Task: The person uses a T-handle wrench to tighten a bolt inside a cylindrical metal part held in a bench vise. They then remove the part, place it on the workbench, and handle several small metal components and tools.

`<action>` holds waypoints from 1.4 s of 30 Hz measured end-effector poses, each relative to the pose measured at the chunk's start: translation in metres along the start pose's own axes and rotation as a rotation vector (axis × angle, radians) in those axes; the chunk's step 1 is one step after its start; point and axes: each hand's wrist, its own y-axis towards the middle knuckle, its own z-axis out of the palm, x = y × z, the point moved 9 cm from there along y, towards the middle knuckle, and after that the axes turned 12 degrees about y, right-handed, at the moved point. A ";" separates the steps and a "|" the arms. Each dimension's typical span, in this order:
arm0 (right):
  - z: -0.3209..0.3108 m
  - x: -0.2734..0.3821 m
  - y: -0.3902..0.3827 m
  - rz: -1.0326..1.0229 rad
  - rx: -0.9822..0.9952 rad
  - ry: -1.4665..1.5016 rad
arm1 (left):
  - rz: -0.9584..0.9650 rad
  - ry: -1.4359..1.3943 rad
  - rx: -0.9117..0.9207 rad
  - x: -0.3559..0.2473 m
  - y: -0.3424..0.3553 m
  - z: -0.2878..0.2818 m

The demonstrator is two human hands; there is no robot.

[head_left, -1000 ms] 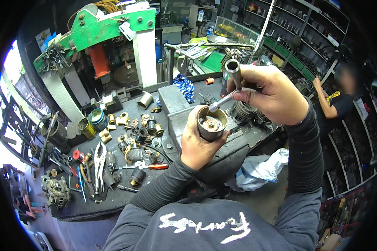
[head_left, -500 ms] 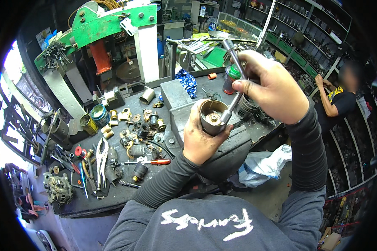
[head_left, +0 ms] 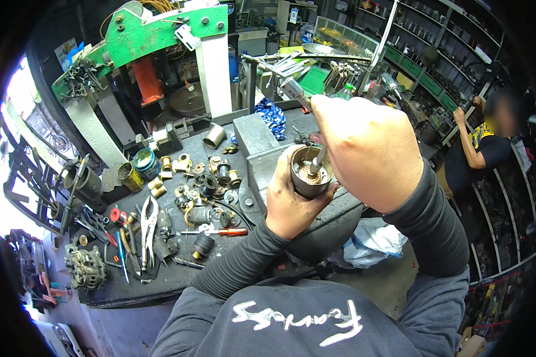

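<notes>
My left hand [head_left: 287, 203] is wrapped round a round, cup-like metal housing [head_left: 309, 189], held with its mouth up over the grey vise [head_left: 259, 135]. Inside the housing, a round part with a central fitting shows. My right hand [head_left: 372, 156] is closed round a long metal socket wrench [head_left: 294, 91]. Its lower end reaches into the housing and sits at the central fitting. The wrench's upper end sticks out past my knuckles, leaning left. My right hand hides the middle of the shaft and most of its fingers.
Metal bushings and small parts [head_left: 205, 184] lie on the dark workbench [head_left: 131, 293] to the left. Near them are locking pliers [head_left: 149, 226], a red screwdriver [head_left: 229, 231] and an alternator [head_left: 84, 268]. A green press frame [head_left: 161, 37] stands behind. Another person [head_left: 485, 134] is at the right shelves.
The socket wrench has gone from the housing's right rim to the fitting inside. My right hand has come down and left over the housing, and the wrench's upper end has swung left.
</notes>
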 end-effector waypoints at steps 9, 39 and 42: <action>0.004 0.016 0.001 0.083 0.023 -0.151 | -0.010 -0.094 0.004 0.008 -0.001 0.004; 0.017 0.033 0.017 0.157 -0.110 -0.314 | -0.057 -0.039 0.030 0.016 -0.006 0.001; 0.017 0.022 0.012 0.185 -0.054 -0.301 | 0.006 -0.020 -0.017 0.015 -0.005 0.005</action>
